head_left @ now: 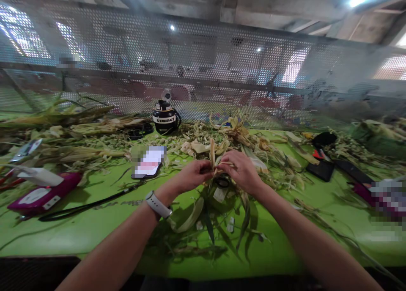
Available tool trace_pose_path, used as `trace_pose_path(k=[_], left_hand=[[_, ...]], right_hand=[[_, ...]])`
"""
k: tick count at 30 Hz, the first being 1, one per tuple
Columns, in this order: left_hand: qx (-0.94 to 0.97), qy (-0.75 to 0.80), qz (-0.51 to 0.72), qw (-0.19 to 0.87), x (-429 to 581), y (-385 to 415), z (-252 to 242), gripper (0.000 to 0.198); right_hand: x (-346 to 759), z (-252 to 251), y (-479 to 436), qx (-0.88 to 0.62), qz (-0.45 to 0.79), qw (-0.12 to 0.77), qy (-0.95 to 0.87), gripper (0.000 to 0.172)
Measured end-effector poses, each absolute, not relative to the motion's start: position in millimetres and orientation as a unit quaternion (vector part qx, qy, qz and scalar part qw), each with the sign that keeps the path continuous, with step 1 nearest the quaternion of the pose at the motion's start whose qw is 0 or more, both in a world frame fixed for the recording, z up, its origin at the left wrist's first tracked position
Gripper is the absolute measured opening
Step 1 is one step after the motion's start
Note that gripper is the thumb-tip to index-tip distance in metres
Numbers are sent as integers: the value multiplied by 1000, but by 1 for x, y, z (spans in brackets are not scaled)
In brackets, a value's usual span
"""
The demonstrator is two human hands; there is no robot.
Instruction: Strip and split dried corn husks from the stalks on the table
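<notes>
Both of my hands meet above the middle of the green table [95, 227]. My left hand [193, 175], with a white watch [157, 204] on its wrist, pinches dry corn husk strips [212, 153] that stick up between the hands. My right hand [241, 170] is closed on the same bundle from the right. Long green and pale husk leaves [193, 215] hang down from the bundle and spread over the table below my hands. A small black ring-shaped thing [222, 182] lies under them.
Heaps of husks [72, 126] cover the table's back and left. A black jug [165, 117] stands at the back by a perforated metal screen [203, 67]. A phone [149, 162] lies left of my hands; a magenta case [42, 193], black strap [89, 204] and dark items [323, 168] lie around.
</notes>
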State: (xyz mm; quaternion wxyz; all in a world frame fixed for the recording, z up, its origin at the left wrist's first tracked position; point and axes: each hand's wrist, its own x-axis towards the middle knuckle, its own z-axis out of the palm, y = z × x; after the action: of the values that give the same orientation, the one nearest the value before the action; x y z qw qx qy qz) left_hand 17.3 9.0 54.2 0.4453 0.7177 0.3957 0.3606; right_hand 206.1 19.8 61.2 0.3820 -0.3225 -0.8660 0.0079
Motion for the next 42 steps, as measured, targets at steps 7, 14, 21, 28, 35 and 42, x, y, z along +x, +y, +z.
trace_pose_path(k=[7,14,21,28,35,42], left_hand=[[509,403,503,570,17,12,54,25],[406,368,553,628,21,9,55,27],[414,325,558,642,24,6,52,31],[422,344,569,617,26,3,49,34],[437,364,541,619,30,7,46,29],[454,335,527,636,33,0,51,20]], right_hand=[[212,71,16,-313,-92,411,-851,10],[208,57,19,-363,-166,350,-848,21],[197,47,7,-253,-207,297,-897,28],[200,49,4,-218,-194,358,-887,21],[196,48,9,-318,-59,476,-818,15],[193,48,12,-389,113,461,-790,22]])
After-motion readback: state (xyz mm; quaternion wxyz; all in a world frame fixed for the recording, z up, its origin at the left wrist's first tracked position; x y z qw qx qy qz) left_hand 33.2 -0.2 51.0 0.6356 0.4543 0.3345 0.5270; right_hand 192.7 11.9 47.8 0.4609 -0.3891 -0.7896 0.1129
